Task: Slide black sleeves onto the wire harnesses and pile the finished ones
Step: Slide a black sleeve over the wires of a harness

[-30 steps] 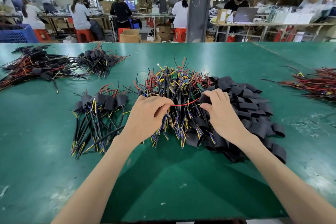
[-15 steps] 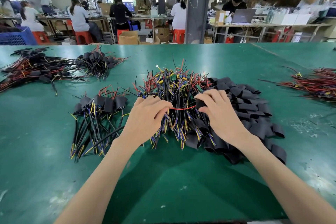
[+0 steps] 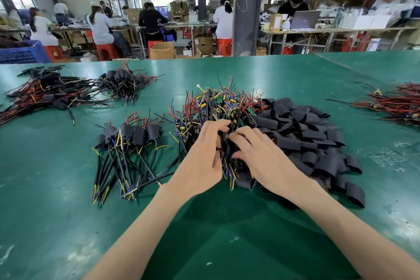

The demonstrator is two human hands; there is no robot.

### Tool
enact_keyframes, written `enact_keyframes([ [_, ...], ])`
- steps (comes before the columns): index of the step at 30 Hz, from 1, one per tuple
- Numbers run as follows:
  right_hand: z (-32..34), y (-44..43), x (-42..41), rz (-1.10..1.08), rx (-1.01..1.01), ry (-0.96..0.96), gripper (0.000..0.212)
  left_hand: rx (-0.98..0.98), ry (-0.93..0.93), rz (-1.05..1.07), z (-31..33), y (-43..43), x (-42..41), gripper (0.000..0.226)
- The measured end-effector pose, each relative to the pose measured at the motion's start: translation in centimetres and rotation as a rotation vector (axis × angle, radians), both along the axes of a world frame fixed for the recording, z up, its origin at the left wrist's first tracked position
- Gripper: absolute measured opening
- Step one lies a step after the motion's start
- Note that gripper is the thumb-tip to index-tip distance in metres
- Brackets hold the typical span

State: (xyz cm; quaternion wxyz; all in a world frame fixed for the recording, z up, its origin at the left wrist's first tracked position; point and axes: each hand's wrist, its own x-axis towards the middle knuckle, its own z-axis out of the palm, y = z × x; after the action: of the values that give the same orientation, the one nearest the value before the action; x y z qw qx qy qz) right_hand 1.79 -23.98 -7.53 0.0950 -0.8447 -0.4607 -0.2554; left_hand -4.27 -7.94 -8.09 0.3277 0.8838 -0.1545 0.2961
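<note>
Black sleeve [image 3: 230, 148] in R hand [image 3: 261, 161], harness [image 3: 227, 167] in L hand [image 3: 200, 161].

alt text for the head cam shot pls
Two bare hands meet over a green table: the left hand pinches a wire harness while the right hand holds a black sleeve against it. Unsleeved harnesses lie just behind, loose sleeves to the right, a finished pile to the left.

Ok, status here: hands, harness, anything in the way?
Left hand pinches harness, right hand grips black sleeve against it. Harness not yet piled. Nothing blocking; loose sleeves right, finished pile left.
</note>
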Motion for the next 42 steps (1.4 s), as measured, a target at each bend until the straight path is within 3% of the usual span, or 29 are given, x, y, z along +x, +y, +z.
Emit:
enact_keyframes([
  [3,0.6,-0.2,-0.5,-0.017,-0.101,0.054,0.036,-0.101,0.036,0.025,0.1,0.2,0.3,0.069],
  [5,0.8,-0.5,-0.5,-0.021,-0.224,0.013,0.070,-0.171,0.085,0.008,0.4,0.2,0.1,0.064],
  [7,0.9,-0.9,-0.3,-0.069,-0.253,-0.033,0.078,-0.202,0.159,-0.019,0.8,0.4,-0.1,0.054],
  [11,0.0,-1.4,1.2,-0.152,-0.271,-0.119,0.058,-0.302,0.389,-0.037,1.3,1.4,-0.2,0.051],
  [13,-0.3,-1.4,2.0,-0.175,-0.147,-0.012,0.034,-0.271,0.431,-0.023,1.5,1.9,-0.3,0.048],
  [15,-0.6,-1.3,2.6,-0.122,-0.012,0.108,0.029,-0.217,0.446,-0.015,1.5,2.2,-0.3,0.040],
  [18,-1.0,-1.1,2.6,-0.042,-0.008,0.201,0.031,-0.179,0.441,0.064,1.5,2.2,-0.1,0.030],
  [21,-0.6,-1.4,2.2,0.022,-0.007,0.142,0.035,-0.221,0.376,0.136,1.6,2.1,-0.1,0.023],
  [23,-0.2,-1.4,1.9,-0.006,-0.093,0.055,0.050,-0.238,0.320,0.141,1.8,1.9,-0.2,0.019],
  [25,0.3,-1.3,1.6,-0.064,-0.135,0.085,0.061,-0.253,0.289,0.107,1.9,1.5,-0.3,0.019],
  [28,0.6,-1.3,1.5,-0.040,-0.123,0.039,0.046,-0.250,0.274,0.049,1.9,1.0,-0.4,0.018],
  [38,0.7,-1.3,0.9,0.076,0.055,0.009,0.033,-0.127,0.192,0.051,1.6,1.5,-0.1,0.021],
  [42,0.8,-1.3,0.8,0.111,0.084,0.007,0.033,-0.173,0.207,0.035,1.3,1.5,0.0,0.021],
])
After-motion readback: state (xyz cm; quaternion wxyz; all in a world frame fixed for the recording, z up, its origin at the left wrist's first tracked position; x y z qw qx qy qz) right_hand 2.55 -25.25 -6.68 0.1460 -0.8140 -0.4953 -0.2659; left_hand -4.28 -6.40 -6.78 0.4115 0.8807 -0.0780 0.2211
